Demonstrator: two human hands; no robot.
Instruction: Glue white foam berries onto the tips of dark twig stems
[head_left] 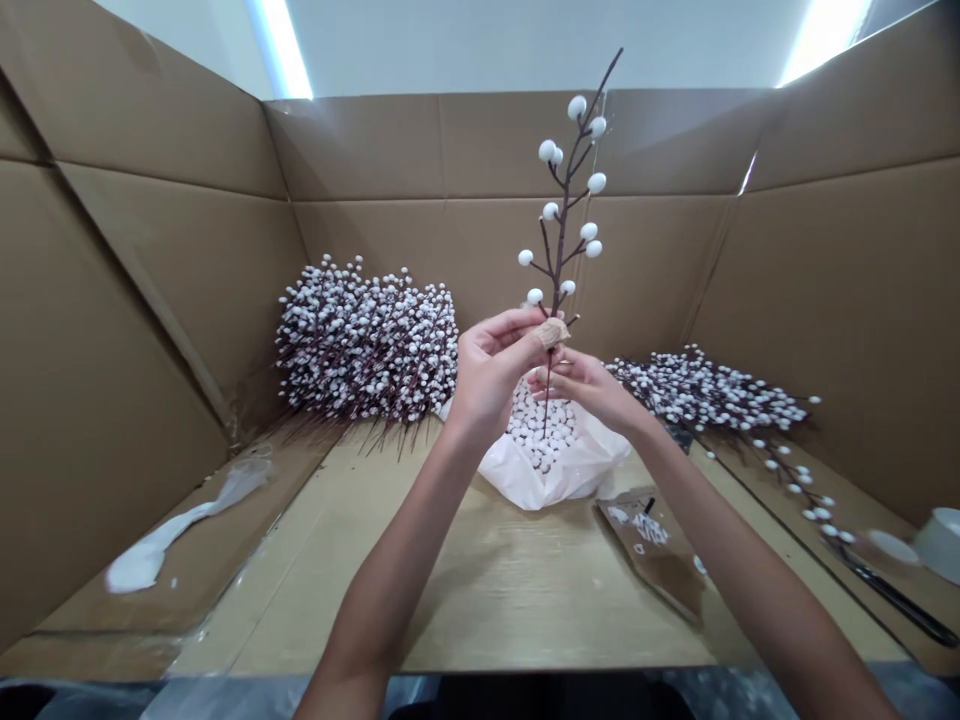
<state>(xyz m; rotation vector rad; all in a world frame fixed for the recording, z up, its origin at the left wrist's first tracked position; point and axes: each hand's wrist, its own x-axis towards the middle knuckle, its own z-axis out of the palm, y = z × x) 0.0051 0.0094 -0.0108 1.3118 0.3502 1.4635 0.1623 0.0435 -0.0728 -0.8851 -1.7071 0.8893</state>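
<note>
Upright in front of me is an artificial berry branch (561, 240), with white berries on short brown twigs. My left hand (489, 365) is closed in a pinch round its lower stem; tan tape covers the thumb tip. Close below, my right hand (596, 388) has its fingers drawn together beside the stem, and what they hold, if anything, is hidden. Some twig tips near the hands look bare. Under both hands lies an opened white plastic bag (536, 490) full of loose white berries (544, 440).
A dense pile of berry branches (367, 345) stands back left; a lower pile (709, 390) lies right. Cardboard walls (360, 150) surround the table. Nearby are a cardboard piece (660, 570) with white bits, a black-handled tool (892, 590), a white roll (941, 543) and white plastic (172, 530).
</note>
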